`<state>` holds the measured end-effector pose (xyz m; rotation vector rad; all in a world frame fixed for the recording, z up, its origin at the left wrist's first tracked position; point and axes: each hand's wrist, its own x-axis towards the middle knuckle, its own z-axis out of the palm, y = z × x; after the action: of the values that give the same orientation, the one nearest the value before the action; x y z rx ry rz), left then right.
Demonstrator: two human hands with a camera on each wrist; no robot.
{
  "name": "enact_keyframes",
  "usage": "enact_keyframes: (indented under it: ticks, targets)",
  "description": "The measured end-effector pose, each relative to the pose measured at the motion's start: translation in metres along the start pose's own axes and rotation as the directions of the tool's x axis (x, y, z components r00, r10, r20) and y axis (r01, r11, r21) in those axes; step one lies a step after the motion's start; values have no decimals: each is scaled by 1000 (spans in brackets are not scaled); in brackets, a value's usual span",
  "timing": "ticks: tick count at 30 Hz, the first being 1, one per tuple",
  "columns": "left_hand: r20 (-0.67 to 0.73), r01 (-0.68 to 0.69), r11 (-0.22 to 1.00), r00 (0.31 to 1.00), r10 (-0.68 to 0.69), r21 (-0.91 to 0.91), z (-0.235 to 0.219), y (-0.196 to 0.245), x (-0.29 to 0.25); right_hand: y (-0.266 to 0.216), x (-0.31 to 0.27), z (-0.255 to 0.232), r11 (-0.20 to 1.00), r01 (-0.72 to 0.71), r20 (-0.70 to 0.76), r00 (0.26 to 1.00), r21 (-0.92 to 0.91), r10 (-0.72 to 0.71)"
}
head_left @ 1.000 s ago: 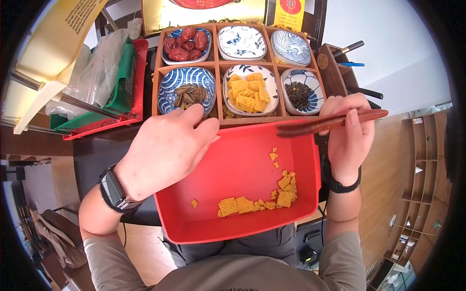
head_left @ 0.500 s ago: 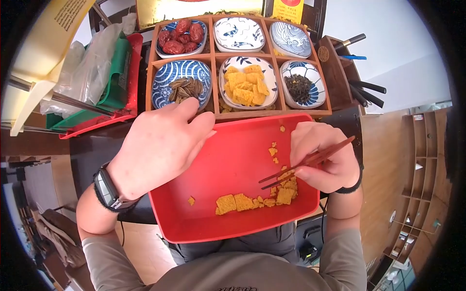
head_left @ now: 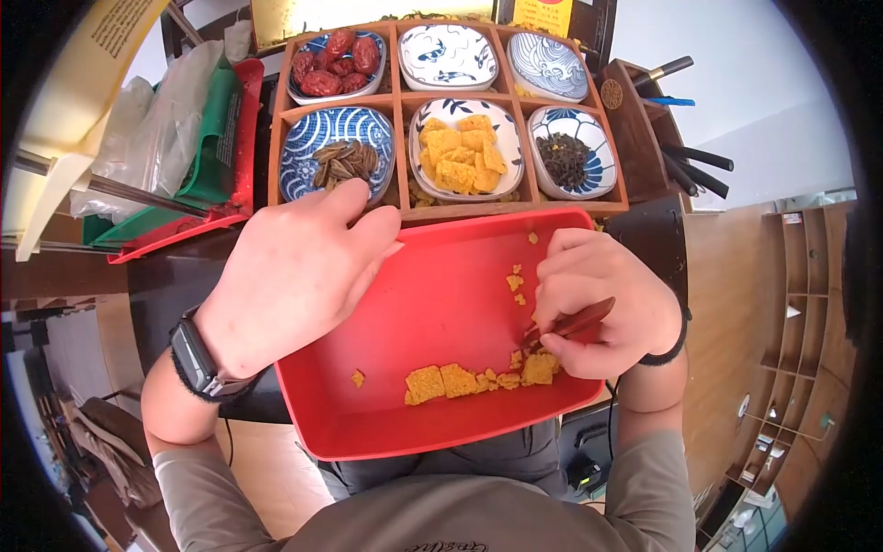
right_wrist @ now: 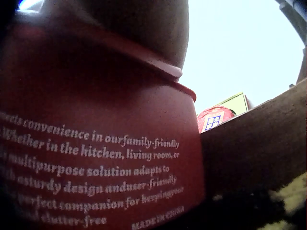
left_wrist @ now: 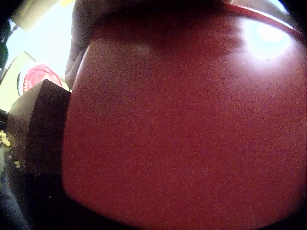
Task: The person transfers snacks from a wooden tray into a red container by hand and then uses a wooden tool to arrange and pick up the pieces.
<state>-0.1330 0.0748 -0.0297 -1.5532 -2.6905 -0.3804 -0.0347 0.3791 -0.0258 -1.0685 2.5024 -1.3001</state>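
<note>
My left hand [head_left: 285,271] grips the far left rim of a red plastic bin [head_left: 441,294], whose outer wall [left_wrist: 182,134] fills the left wrist view. In my right hand [head_left: 612,299] is a pair of dark reddish wooden tongs [head_left: 589,317], pinched between thumb and fingers. Their tips point down into the orange cracker pieces along the bin's right side, partly hidden by the hand. Square cracker pieces [head_left: 425,385] and crumbs line the near side of the floor. Printed white text covers the bin wall [right_wrist: 96,153] in the right wrist view.
A wooden divided tray [head_left: 405,198] stands just beyond the bin. Its dishes hold red dates [head_left: 322,83], seeds [head_left: 348,166], yellow crackers [head_left: 460,156] and dark tea leaves [head_left: 563,158]. A green-and-red rack [head_left: 216,152] stands left, a wooden pen holder [head_left: 635,115] right.
My right hand has brought the tongs from above the bin's far right corner down to the cracker pieces on its right side. The left hand keeps its grip on the rim.
</note>
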Motion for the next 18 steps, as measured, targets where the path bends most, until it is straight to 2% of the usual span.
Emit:
enact_keyframes:
  ticks: [18]
  targets:
    - [4,-1,1000,1000,1,4,-1,0,0,2,-5,-2,993,-16,-3,1000,118,17]
